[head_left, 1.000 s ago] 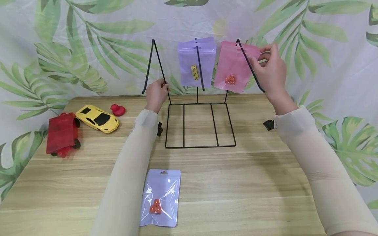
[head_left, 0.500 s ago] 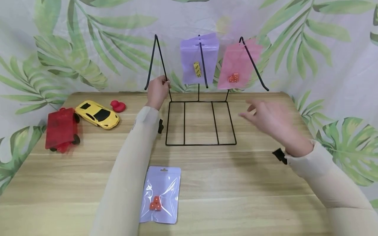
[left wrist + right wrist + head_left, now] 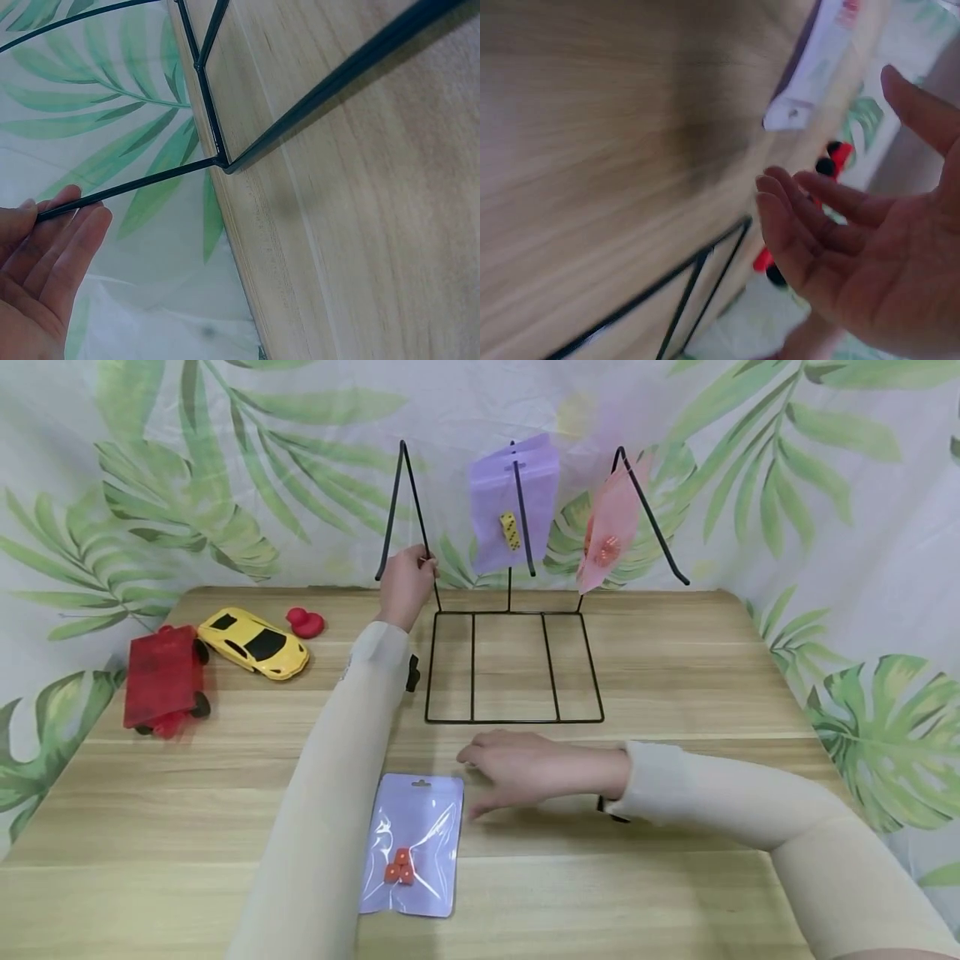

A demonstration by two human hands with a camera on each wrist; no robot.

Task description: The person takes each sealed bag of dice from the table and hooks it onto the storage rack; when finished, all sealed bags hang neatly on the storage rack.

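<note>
My left hand (image 3: 407, 585) pinches the left upright of a black wire display rack (image 3: 515, 722) between thumb and fingers; the left wrist view shows the thin rod (image 3: 142, 182) in that hold. On the table lies a purple zip pouch (image 3: 427, 810) with several orange dice (image 3: 402, 867) inside. Just right of the pouch hovers my right hand (image 3: 525, 768), holding nothing, its thumb and fingers spread apart. From the rack's middle hook hangs a purple pouch (image 3: 495, 485) with yellow dice (image 3: 510, 531). A pink pouch (image 3: 618, 506) with red dice hangs turned on the right hook.
A yellow toy car (image 3: 255, 643), a red toy duck (image 3: 306, 622) and a red wheeled toy (image 3: 161, 681) stand at the table's left. The rack's left hook (image 3: 390, 510) carries no pouch. A leaf-print cloth (image 3: 315, 468) hangs behind the table.
My right hand has let go of the pink pouch and moved down and left to beside the lying purple pouch. The pink pouch has swung round on its hook. My left hand keeps its hold.
</note>
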